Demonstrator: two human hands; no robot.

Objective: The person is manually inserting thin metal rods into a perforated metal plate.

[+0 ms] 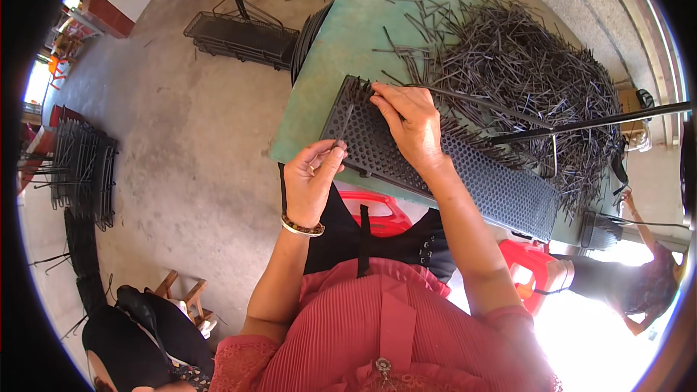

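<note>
A long black perforated metal panel (479, 181), apparently a rack shelf, lies slantwise along the near edge of the green table. My left hand (311, 178) is at the panel's near left end, thumb and fingertips pinched on a thin dark strip (348, 122) that points up over the holes. Over the panel's far left edge, my right hand (410, 120) has its thumb and fingers closed beside short black strip ends (356, 89) standing along that edge. Whatever lies between its fingertips is hidden.
A big heap of black strips (523, 65) covers the green table (312, 109) beyond the panel. A black metal bar (602, 122) crosses it from the right. A wire-sided rack (243, 40) stands on the floor at left. Red stools (526, 265) and other people are nearby.
</note>
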